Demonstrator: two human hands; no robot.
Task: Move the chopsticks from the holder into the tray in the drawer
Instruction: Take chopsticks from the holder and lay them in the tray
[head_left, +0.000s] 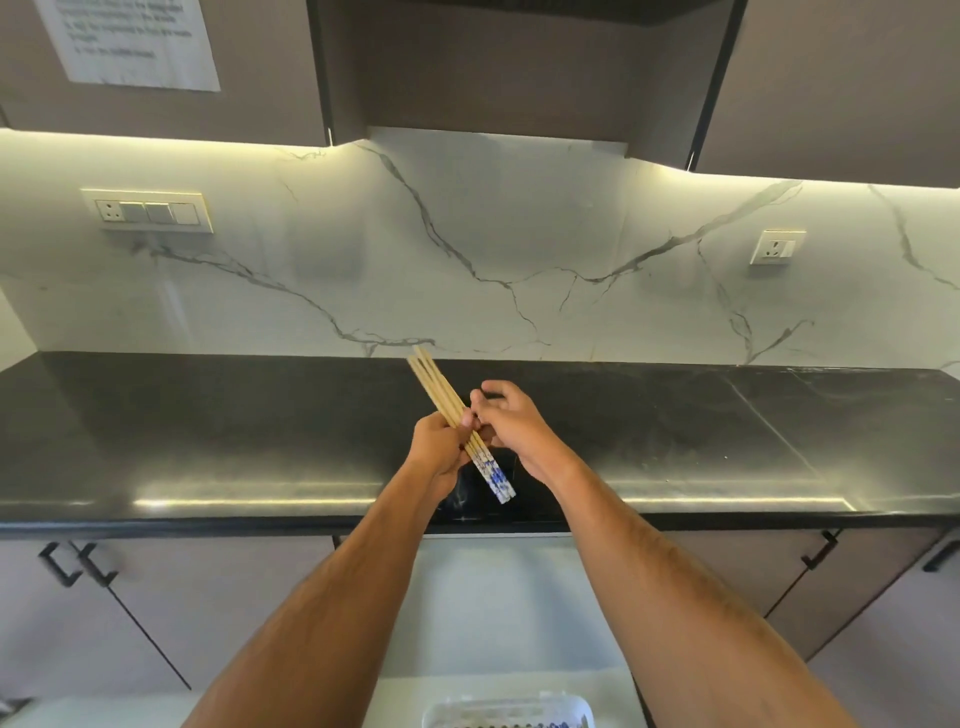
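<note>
I take the black surface (208, 426) as my landmark. Behind it rises a white marble wall (519, 234) with a switch plate (148, 210) toward its left end and a single socket (777, 247) toward its right. Dark cabinets (156, 67) hang above it, one carrying a printed notice (130, 41). Below its front edge sit cabinet doors with black handles (62, 564), and between them an open drawer (498, 597) with a pale floor. At the near end of that drawer I see a clear tray (506, 709); some blue-patterned pieces lie inside, too blurred to name. I cannot make out the holder.

The chopsticks (457, 421) are above the middle of the surface, a bundle tilted with the plain wooden ends toward the wall and the blue-and-white ends toward me. My left hand (439, 447) has its fingers closed around the bundle's middle. My right hand (511, 421) is just beside it, fingers loosely curled and touching the bundle near the grip. Both forearms reach forward over the drawer.
</note>
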